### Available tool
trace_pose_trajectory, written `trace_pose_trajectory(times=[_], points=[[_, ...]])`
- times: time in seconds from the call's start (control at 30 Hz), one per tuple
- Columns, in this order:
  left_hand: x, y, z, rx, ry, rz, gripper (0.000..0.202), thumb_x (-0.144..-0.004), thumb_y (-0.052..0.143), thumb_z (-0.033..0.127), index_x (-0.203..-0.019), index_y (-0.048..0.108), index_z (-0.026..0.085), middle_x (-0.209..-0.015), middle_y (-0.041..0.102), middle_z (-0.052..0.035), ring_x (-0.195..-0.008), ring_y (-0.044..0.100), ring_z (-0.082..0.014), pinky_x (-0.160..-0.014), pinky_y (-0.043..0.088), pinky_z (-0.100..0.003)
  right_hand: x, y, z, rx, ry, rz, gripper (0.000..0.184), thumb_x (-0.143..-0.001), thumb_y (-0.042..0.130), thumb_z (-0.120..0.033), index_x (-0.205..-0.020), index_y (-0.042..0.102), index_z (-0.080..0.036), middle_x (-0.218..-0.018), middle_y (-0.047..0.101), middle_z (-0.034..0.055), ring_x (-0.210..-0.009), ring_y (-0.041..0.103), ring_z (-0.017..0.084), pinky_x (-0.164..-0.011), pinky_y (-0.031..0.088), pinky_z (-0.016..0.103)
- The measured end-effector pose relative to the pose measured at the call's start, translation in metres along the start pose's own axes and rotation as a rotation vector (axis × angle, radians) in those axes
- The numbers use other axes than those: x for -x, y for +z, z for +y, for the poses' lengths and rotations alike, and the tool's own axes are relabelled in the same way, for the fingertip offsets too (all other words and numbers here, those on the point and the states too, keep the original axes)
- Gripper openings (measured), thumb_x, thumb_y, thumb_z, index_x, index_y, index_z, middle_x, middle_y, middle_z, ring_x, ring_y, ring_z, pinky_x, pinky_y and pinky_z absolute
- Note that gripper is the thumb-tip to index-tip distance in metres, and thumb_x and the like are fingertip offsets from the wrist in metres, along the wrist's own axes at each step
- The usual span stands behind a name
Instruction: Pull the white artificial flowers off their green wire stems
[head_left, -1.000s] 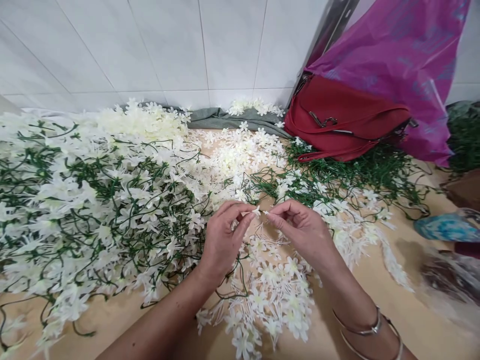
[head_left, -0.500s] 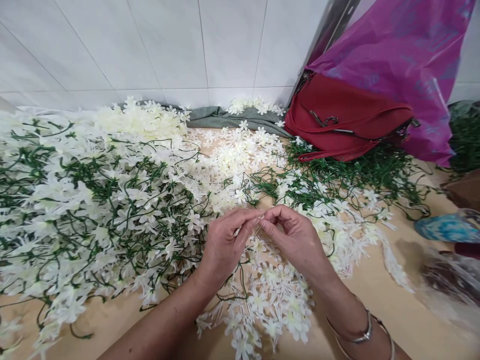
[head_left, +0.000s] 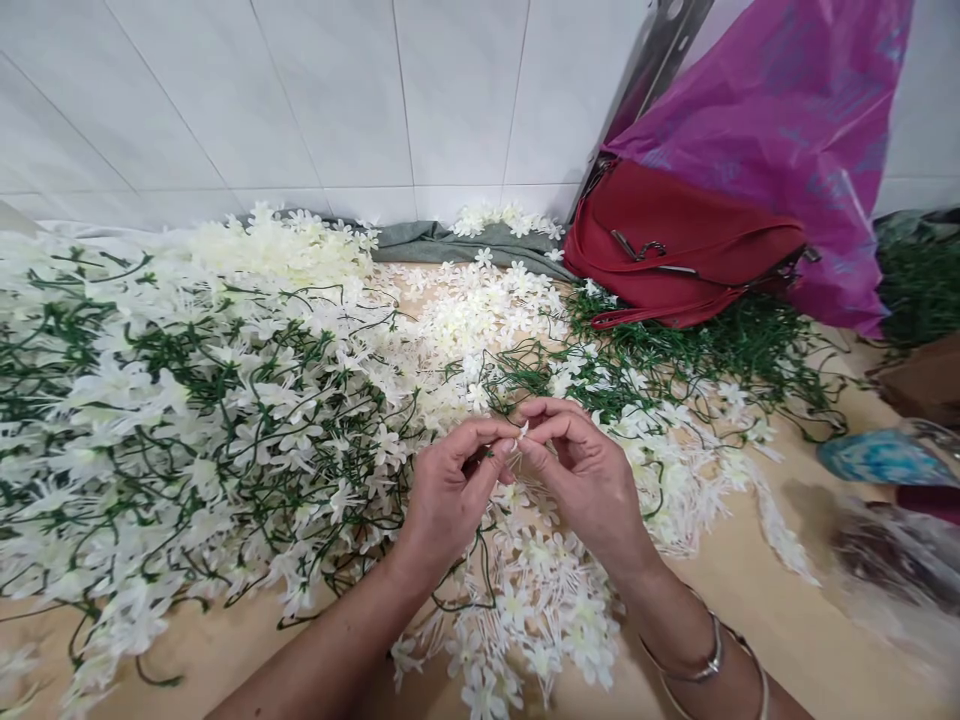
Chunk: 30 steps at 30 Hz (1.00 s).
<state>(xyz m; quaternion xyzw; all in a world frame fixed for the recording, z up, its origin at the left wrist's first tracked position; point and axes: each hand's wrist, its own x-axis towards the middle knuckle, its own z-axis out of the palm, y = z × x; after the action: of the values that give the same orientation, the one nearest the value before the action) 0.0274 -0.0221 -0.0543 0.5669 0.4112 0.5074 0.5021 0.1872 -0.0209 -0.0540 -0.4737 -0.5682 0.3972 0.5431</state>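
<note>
Tiled wall (head_left: 337, 100) behind the counter (head_left: 795, 630). Nearer me & left of the red bag (head_left: 682, 235), my L hand (head_left: 448, 485) & R hand (head_left: 592, 482) have fingers pinched on a white flower bit (head_left: 523, 430); prob. v. light, soft, crushable, so best gripped at its base. Vs. 1 s ago: hands now meet, gap gone.

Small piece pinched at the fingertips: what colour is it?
The pinched piece looks white; it shows best in the head view.

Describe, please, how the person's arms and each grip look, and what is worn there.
The bare left forearm shows no sleeve or jewellery. The bare right forearm wears slim, rounded, silver-coloured metal bangles. The left grip and right grip have no glove.
</note>
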Motion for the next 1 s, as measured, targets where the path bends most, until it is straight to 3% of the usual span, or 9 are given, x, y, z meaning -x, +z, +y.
trace_pose_trajectory(times=[0.17,0.33,0.47,0.6,0.73,0.83,1.0], points=[[0.002,-0.003,-0.001,-0.043,0.002,-0.013,0.011,-0.098,0.065,0.027,-0.101,0.073,0.02,-0.08,0.07,-0.0003,-0.061,0.064,-0.0097,-0.059,0.051,-0.022,-0.002,-0.001,0.003,-0.04,-0.002,-0.063,0.01,-0.088,0.075,-0.022,-0.081,0.069,-0.023,-0.104,0.071,0.0064,-0.107,0.068,0.023,-0.098,0.052,0.042],[0.0,0.003,0.0,0.148,-0.104,0.022,0.017,-0.095,0.069,0.035,-0.1,0.068,0.018,-0.074,0.069,0.0013,-0.056,0.062,-0.0094,-0.058,0.053,-0.021,0.001,0.002,-0.002,0.136,-0.16,0.042,0.012,-0.09,0.071,-0.018,-0.082,0.069,-0.025,-0.094,0.071,0.005,-0.093,0.069,0.022,-0.088,0.055,0.041],[0.002,0.006,0.001,0.171,-0.126,0.051,0.021,-0.089,0.077,0.035,-0.097,0.069,0.019,-0.085,0.076,-0.0009,-0.058,0.065,-0.0094,-0.058,0.056,-0.021,0.005,0.003,-0.006,0.169,-0.272,0.106,0.016,-0.09,0.071,-0.016,-0.079,0.068,-0.027,-0.09,0.072,0.0038,-0.09,0.07,0.022,-0.095,0.056,0.047],[0.007,0.004,0.0,0.07,-0.02,0.071,0.012,-0.092,0.074,0.03,-0.096,0.071,0.019,-0.086,0.076,-0.0012,-0.059,0.067,-0.0092,-0.058,0.056,-0.02,0.006,0.004,-0.007,0.145,-0.317,0.098,0.02,-0.089,0.072,-0.012,-0.077,0.066,-0.028,-0.083,0.073,0.0013,-0.085,0.07,0.021,-0.102,0.053,0.051],[0.009,-0.002,0.002,-0.087,0.177,0.028,0.006,-0.097,0.067,0.022,-0.101,0.072,0.021,-0.098,0.078,-0.003,-0.06,0.067,-0.0086,-0.059,0.057,-0.021,0.009,0.004,-0.008,0.105,-0.22,0.149,0.018,-0.087,0.074,-0.012,-0.091,0.068,-0.029,-0.085,0.071,0.0011,-0.09,0.07,0.022,-0.094,0.054,0.044],[0.009,-0.004,0.004,-0.207,0.306,0.006,0.01,-0.098,0.065,0.02,-0.105,0.072,0.022,-0.102,0.079,-0.0045,-0.065,0.069,-0.0108,-0.062,0.06,-0.024,0.009,0.0,-0.011,0.15,-0.19,0.102,0.019,-0.089,0.073,-0.014,-0.101,0.073,-0.029,-0.086,0.072,0.0024,-0.089,0.069,0.022,-0.087,0.054,0.041],[0.009,-0.003,0.005,-0.194,0.291,0.003,0.014,-0.099,0.064,0.017,-0.108,0.071,0.025,-0.108,0.079,-0.0031,-0.064,0.067,-0.0086,-0.063,0.059,-0.023,0.006,-0.005,-0.012,0.168,-0.324,0.047,0.02,-0.089,0.072,-0.011,-0.089,0.076,-0.03,-0.085,0.071,0.0027,-0.09,0.067,0.023,-0.08,0.053,0.039]])
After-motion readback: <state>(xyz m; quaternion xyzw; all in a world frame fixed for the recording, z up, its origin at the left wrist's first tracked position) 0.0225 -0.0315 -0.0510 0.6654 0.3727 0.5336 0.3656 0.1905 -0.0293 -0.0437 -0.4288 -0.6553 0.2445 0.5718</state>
